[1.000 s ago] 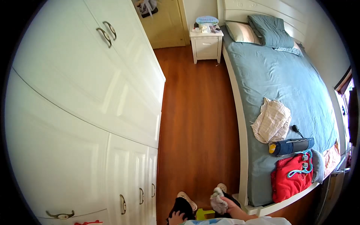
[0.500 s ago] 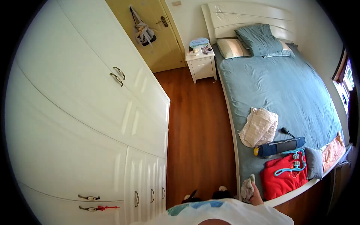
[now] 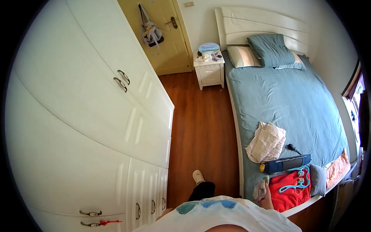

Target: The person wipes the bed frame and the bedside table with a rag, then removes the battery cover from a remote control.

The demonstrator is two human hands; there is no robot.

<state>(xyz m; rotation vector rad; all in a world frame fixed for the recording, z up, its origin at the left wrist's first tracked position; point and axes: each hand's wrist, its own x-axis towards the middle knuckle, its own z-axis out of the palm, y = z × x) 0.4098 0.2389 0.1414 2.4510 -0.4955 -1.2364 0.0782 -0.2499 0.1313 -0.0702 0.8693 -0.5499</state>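
Observation:
My right hand (image 3: 266,198) is closed around a crumpled greyish cloth (image 3: 260,190) beside the bed's near corner. Just right of that hand lies a folded red cloth (image 3: 284,192), with a light blue massager with rollers (image 3: 294,180) on top. Of my left hand (image 3: 164,214), only a sliver of skin shows at the edge of my white shirt, near the lower wardrobe doors. Its fingers are hidden.
A white wardrobe (image 3: 89,116) fills the left side. On the bed (image 3: 286,92) lie a beige cloth (image 3: 267,142), a dark blue roll (image 3: 286,163), a grey cushion (image 3: 317,179) and pillows. A nightstand (image 3: 210,74) stands by the door (image 3: 170,58); wooden floor (image 3: 205,127) runs between.
One foot has stepped forward on the floor. The view has shifted slightly, and my right hand with the cloth sits a little higher and nearer the red cloth. A sliver of left-side skin now shows.

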